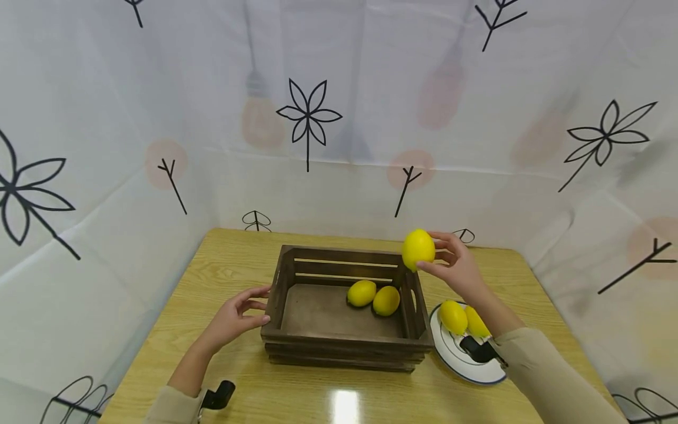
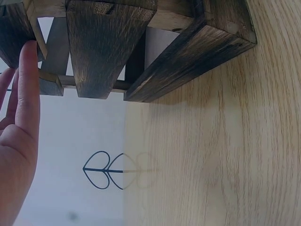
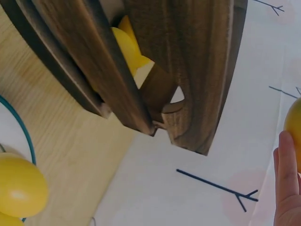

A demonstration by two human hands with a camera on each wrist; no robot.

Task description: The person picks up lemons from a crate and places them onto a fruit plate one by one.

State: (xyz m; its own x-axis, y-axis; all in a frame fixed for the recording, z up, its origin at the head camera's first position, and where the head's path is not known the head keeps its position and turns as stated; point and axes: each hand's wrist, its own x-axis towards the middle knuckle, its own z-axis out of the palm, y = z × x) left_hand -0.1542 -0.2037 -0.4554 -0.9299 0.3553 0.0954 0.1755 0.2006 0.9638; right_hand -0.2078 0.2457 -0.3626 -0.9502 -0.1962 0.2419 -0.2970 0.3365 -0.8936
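A dark brown wooden crate (image 1: 339, 347) stands on the table, with two lemons (image 1: 362, 293) lying in its right half. My right hand (image 1: 457, 265) pinches another lemon (image 1: 418, 249) between thumb and fingers, above the crate's back right corner. In the right wrist view that lemon (image 3: 293, 132) shows only at the edge. My left hand (image 1: 241, 313) touches the crate's left end with its fingertips; in the left wrist view a finger (image 2: 28, 89) lies against a slat (image 2: 16, 33). A white plate (image 1: 466, 368) with a dark rim sits right of the crate, holding two lemons (image 1: 452, 317).
The pale wooden table (image 1: 296, 394) has white cloth (image 1: 339, 194) with printed plants behind it and at both sides. My right forearm (image 1: 540, 365) passes over the plate and covers part of it. The crate's end has a handle cutout (image 3: 146, 73).
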